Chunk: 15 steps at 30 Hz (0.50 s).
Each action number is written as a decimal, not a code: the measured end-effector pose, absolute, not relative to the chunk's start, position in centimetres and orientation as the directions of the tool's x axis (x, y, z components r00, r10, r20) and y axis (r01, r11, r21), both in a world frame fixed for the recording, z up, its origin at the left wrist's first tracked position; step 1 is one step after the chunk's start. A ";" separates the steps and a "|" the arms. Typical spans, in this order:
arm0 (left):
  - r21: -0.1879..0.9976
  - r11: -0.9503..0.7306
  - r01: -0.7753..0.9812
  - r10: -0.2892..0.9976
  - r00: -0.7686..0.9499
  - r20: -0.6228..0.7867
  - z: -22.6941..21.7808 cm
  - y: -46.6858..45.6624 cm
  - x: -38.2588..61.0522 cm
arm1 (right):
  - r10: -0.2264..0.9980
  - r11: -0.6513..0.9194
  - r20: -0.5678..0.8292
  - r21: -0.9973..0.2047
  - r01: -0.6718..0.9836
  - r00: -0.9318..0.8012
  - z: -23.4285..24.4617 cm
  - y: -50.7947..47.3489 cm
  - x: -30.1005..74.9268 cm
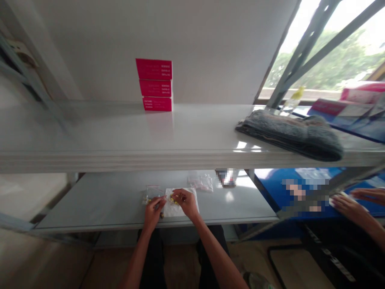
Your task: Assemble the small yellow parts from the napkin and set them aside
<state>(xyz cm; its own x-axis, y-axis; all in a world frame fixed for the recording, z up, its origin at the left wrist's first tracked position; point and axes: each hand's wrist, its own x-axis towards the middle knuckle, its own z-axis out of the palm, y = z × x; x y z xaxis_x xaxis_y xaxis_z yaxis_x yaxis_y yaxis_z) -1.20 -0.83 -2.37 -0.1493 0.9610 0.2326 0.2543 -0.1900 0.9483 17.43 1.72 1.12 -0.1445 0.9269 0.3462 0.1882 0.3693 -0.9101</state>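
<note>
The small yellow pieces (173,199) between the left hand (153,212) and right hand (186,202) are too small to identify, and the fingers partly hide them. A pixelated patch (305,195) blurs part of the blue board (267,188), and a dark object (225,178) on the lower shelf (90,204) is pixelated too. The right edge cuts off a co-worker's arms (371,224) and the pink boxes (362,93).

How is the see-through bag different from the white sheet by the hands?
The clear plastic bag is see-through with a red strip on top, but the crinkled white sheet is solid white. The bag looks smaller than the sheet. Both lie flat on the pale grey shelf.
</note>
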 end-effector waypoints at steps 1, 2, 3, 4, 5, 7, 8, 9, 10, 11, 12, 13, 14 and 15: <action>0.946 -0.194 0.258 0.961 -0.146 0.236 -2.4 -0.8 -1.2 | 0.929 0.356 0.330 -0.921 0.157 -0.170 1.4 1.7 17.3; 0.945 -0.196 0.262 0.960 -0.146 0.240 -2.4 -0.8 -1.2 | 0.929 0.344 0.316 -0.929 0.136 -0.192 1.7 1.7 17.1; 0.944 -0.199 0.265 0.959 -0.146 0.243 -2.3 -0.8 -1.1 | 0.930 0.333 0.304 -0.935 0.124 -0.207 1.8 1.6 16.9; 0.942 -0.202 0.267 0.958 -0.144 0.246 -2.3 -0.8 -1.1 | 0.930 0.327 0.296 -0.937 0.121 -0.218 1.8 1.5 16.7; 0.941 -0.204 0.269 0.959 -0.140 0.248 -2.3 -0.8 -1.1 | 0.931 0.318 0.286 -0.941 0.119 -0.228 1.8 1.4 16.5; 0.941 -0.206 0.268 0.958 -0.141 0.250 -2.2 -0.9 -1.0 | 0.931 0.293 0.258 -0.950 0.109 -0.259 1.5 1.3 16.3; 0.943 -0.203 0.265 0.958 -0.147 0.247 -2.2 -0.9 -1.0 | 0.929 0.281 0.244 -0.954 0.101 -0.277 1.3 1.2 16.3; 0.945 -0.196 0.261 0.957 -0.158 0.242 -2.2 -0.9 -1.0 | 0.928 0.272 0.236 -0.958 0.092 -0.288 1.1 1.1 16.4; 0.948 -0.188 0.257 0.956 -0.174 0.236 -2.2 -0.9 -1.0 | 0.930 0.268 0.235 -0.960 0.082 -0.284 0.9 1.1 16.6; 0.951 -0.177 0.252 0.954 -0.192 0.229 -2.2 -0.9 -1.0 | 0.935 0.271 0.243 -0.959 0.077 -0.259 0.7 1.1 16.8; 0.955 -0.166 0.248 0.953 -0.208 0.220 -2.2 -0.9 -1.0 | 0.941 0.282 0.258 -0.956 0.085 -0.217 0.5 1.1 17.1; 0.958 -0.154 0.241 0.952 -0.223 0.209 -2.2 -0.9 -1.0 | 0.945 0.302 0.281 -0.946 0.117 -0.165 0.3 1.2 17.4; 0.962 -0.144 0.230 0.952 -0.235 0.199 -2.1 -0.9 -0.9 | 0.943 0.329 0.310 -0.927 0.179 -0.124 0.1 1.2 17.7; 0.967 -0.135 0.214 0.952 -0.243 0.187 -2.1 -1.0 -0.9 | 0.933 0.360 0.343 -0.895 0.264 -0.108 -0.1 1.2 18.0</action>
<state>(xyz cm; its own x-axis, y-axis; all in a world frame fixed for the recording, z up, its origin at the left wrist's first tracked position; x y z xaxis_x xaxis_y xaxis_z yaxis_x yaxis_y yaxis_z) -0.88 -0.95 -2.09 -0.2432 0.9518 0.1871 0.2139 -0.1355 0.9674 17.99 1.24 -0.10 -0.1081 0.9329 0.3434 0.2638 0.3600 -0.8949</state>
